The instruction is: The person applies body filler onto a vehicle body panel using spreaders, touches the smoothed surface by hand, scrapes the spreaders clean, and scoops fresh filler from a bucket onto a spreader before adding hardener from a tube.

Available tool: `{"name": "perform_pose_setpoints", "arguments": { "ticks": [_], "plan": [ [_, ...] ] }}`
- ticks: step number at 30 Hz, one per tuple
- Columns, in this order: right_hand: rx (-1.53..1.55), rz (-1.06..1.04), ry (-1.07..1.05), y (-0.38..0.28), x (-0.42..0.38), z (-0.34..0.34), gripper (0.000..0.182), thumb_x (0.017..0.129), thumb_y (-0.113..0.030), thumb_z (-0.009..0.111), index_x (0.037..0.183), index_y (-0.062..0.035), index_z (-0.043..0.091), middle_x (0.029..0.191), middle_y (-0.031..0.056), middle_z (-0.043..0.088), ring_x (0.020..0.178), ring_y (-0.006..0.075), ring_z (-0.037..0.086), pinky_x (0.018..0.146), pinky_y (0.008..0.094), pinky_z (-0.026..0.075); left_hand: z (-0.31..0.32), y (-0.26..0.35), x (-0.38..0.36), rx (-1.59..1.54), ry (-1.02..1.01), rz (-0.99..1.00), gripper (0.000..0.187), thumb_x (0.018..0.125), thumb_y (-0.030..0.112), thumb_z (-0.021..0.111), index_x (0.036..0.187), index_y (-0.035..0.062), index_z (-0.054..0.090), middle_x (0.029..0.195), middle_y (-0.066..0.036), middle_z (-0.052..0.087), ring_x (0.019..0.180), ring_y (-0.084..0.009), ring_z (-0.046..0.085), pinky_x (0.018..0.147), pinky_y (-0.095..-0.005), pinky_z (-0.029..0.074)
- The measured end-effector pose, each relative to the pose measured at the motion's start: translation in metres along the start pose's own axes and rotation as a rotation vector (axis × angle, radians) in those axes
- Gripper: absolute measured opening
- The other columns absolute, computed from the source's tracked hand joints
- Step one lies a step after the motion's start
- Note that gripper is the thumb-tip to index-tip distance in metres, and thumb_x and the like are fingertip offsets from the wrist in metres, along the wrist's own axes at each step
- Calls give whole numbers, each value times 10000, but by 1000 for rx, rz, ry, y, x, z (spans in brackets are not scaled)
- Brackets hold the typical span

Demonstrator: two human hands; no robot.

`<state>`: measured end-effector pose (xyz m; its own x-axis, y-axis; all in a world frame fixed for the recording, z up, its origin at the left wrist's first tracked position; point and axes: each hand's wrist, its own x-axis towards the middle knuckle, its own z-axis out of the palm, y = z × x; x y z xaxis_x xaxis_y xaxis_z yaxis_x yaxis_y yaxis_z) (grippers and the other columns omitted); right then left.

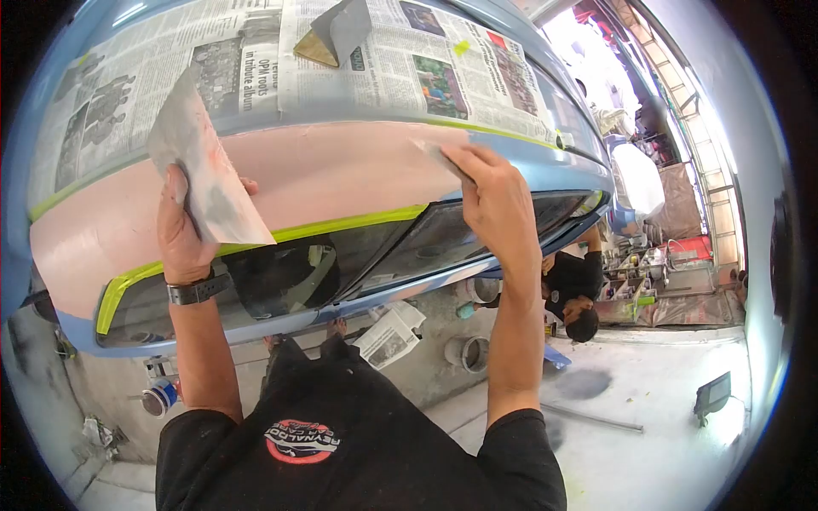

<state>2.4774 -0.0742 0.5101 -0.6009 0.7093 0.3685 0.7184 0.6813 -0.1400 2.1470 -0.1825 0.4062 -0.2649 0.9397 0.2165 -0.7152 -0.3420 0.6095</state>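
My left hand (186,223) grips a flat board (209,170) smeared with grey and pink filler, tilted over the car's roof edge. In my right hand (490,192) a thin spreader (443,160) is pinched, its tip at the right part of the pink filler band (341,166). This band runs along the blue car roof edge between newspaper (239,77) above and yellow-green tape (341,223) below. A folded grey sheet and a tan wedge-shaped piece (315,48) rest on the newspaper. The car's side windows (290,277) lie beneath the tape.
At the right, a co-worker in a black shirt (573,277) is beside the car. Buckets (467,353), a paper-covered box (389,335) and a paint can (159,397) stand on the floor. A floodlight (713,398) is at the lower right, a cluttered shelf (643,281) behind the co-worker.
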Motion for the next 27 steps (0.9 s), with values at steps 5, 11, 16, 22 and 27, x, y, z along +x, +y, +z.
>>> {"name": "perform_pose_setpoints", "arguments": {
  "ticks": [5, 11, 16, 22, 27],
  "plan": [
    [-4, -70, 100, -3, 19, 21, 417, 754, 58, 561, 1139, -46, 684, 1102, 157, 674, 1014, 365, 633, 909, 441, 482, 4, -1, 0, 36, 28, 10, 421, 1023, 445, 502, 1238, 84, 534, 898, -21, 537, 758, -178, 472, 838, -445, 422],
    [-28, -37, 134, -9, -13, 41, 507, 712, 60, 608, 1205, -52, 647, 1162, 151, 645, 1099, 356, 592, 956, 459, 463, -2, 0, 0, 49, 24, -3, 434, 1011, 466, 515, 1226, 89, 540, 893, -14, 529, 755, -176, 467, 836, -442, 418],
    [-59, -37, 69, -12, -32, 29, 501, 707, 55, 627, 1194, -59, 660, 1173, 130, 644, 1073, 355, 606, 941, 462, 468, -1, 0, 1, 36, 3, -6, 425, 1014, 463, 511, 1209, 87, 552, 885, -12, 529, 754, -178, 459, 843, -447, 414],
    [-55, -62, 124, -3, 14, 25, 449, 727, 58, 605, 1154, -56, 684, 1138, 124, 656, 1027, 363, 617, 896, 450, 483, 2, -1, 1, 56, 44, 10, 426, 1019, 466, 500, 1204, 86, 555, 878, -16, 520, 755, -179, 456, 838, -449, 420],
    [-35, -81, 60, -2, 18, 27, 482, 707, 62, 617, 1171, -58, 671, 1146, 131, 647, 1059, 368, 604, 896, 454, 483, 3, 0, 0, 78, 17, 7, 409, 1020, 460, 499, 1187, 90, 552, 866, -16, 509, 751, -179, 458, 836, -450, 423]
  ]
}}
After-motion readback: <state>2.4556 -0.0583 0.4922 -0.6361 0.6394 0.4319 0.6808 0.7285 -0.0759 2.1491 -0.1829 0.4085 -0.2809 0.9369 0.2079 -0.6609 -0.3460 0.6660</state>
